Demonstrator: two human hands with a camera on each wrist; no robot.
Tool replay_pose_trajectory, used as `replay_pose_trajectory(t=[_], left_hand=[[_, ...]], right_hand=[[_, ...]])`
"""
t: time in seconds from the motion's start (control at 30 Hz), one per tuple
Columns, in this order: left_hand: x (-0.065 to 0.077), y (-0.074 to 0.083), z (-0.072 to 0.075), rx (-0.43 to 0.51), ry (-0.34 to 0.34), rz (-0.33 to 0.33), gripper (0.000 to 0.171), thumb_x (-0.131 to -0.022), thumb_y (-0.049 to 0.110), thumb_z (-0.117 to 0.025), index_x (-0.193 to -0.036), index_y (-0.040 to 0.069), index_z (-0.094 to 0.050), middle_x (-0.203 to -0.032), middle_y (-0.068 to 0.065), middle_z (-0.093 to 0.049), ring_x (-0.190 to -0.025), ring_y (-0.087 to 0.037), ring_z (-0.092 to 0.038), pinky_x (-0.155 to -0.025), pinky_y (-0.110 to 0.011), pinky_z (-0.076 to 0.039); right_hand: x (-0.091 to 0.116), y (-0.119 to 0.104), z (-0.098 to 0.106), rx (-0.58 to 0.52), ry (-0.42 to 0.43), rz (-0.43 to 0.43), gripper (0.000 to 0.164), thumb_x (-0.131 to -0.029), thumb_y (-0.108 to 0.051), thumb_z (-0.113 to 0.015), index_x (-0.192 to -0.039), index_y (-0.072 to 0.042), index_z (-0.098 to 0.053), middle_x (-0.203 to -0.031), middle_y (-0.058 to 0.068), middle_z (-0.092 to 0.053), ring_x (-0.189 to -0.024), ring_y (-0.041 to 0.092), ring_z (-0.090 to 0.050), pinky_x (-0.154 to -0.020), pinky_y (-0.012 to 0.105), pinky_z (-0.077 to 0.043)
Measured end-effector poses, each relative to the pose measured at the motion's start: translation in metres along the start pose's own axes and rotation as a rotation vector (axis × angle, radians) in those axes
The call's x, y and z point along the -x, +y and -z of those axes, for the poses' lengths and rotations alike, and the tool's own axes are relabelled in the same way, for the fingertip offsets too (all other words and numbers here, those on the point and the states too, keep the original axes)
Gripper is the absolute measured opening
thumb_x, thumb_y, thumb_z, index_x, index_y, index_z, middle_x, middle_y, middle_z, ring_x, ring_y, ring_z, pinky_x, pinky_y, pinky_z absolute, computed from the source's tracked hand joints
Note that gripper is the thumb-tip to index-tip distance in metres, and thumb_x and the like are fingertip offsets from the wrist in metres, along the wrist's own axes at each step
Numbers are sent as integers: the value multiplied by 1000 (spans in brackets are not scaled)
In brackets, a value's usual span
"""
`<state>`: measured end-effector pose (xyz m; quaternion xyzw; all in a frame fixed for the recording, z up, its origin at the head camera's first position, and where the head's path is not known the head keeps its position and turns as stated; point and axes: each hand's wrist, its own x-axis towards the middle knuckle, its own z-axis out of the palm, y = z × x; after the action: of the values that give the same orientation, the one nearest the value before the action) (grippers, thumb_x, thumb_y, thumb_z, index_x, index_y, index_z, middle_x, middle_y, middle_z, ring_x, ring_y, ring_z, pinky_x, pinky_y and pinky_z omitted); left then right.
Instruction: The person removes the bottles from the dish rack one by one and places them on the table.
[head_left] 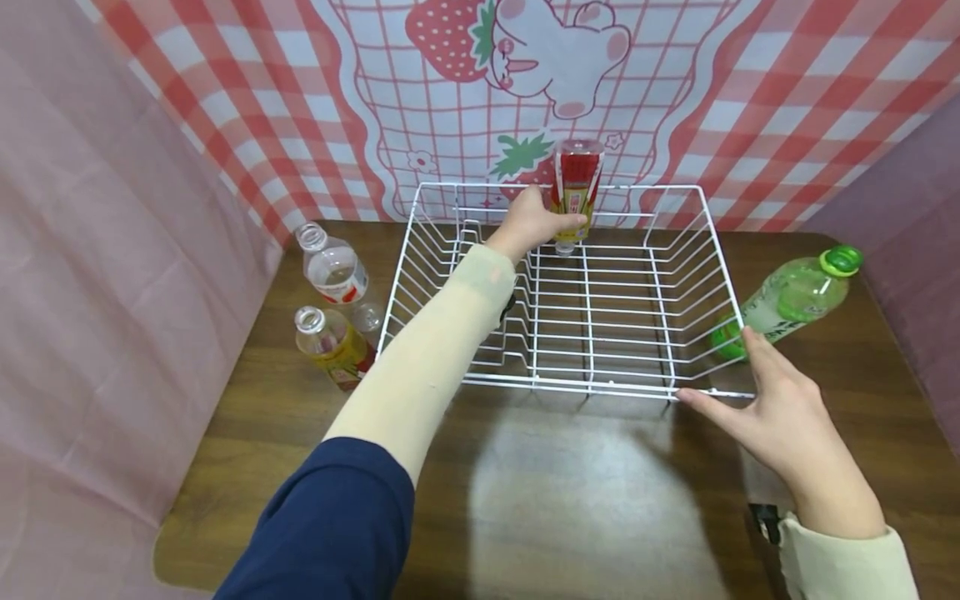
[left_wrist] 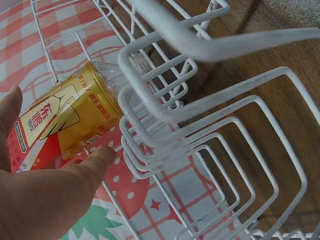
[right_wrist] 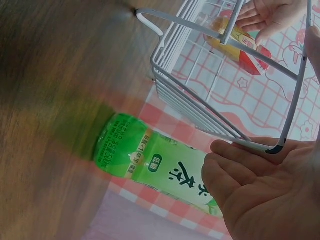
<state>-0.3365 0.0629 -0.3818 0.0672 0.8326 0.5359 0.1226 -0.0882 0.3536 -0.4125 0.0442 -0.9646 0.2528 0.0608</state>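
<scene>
A white wire dish rack [head_left: 592, 387] sits on the wooden table. In it, a red-and-yellow drink bottle [head_left: 577, 179] stands upside down, neck low, near the back wires. My left hand [head_left: 531, 223] is around this bottle, its thumb across the front; in the right wrist view its fingers look straight. The bottle's yellow label [left_wrist: 80, 110] shows up close beside the left thumb. My right hand [head_left: 783, 408] holds the rack's front right corner, thumb on the front rail and fingers along the side. A green-capped tea bottle [head_left: 798, 292] leans against the rack's right side.
Left of the rack, a clear bottle [head_left: 333, 271] and another yellow-and-red bottle [head_left: 330, 342] stand uncapped on the table [head_left: 247, 467]. A checked strawberry-print cloth [head_left: 270, 92] hangs behind the rack. Pink curtains [head_left: 90, 275] close off both sides.
</scene>
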Motion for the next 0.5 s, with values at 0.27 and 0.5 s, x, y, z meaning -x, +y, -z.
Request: replay_pose_trajectory(t=[0.27, 0.5], left_hand=[[-10, 1, -5, 5, -2, -20, 53, -84, 28, -87, -127, 7, -63, -119, -5, -68, -109, -18, -64, -96, -27, -49], [-15, -1, -8, -32, 22, 8, 56, -83, 28, -87, -128, 7, -61, -119, -5, -68, -109, -19, -64, -98, -29, -48]], right_hand=[[-1, 2, 1, -1, 6, -3, 117, -76, -47, -88, -157, 7, -24, -154, 35, -32, -137, 55, -33, -109, 70, -25], [-1, 2, -1, -1, 3, 4, 117, -76, -48, -88, -157, 7, -24, -154, 35, -32, -138, 54, -32, -109, 69, -25]])
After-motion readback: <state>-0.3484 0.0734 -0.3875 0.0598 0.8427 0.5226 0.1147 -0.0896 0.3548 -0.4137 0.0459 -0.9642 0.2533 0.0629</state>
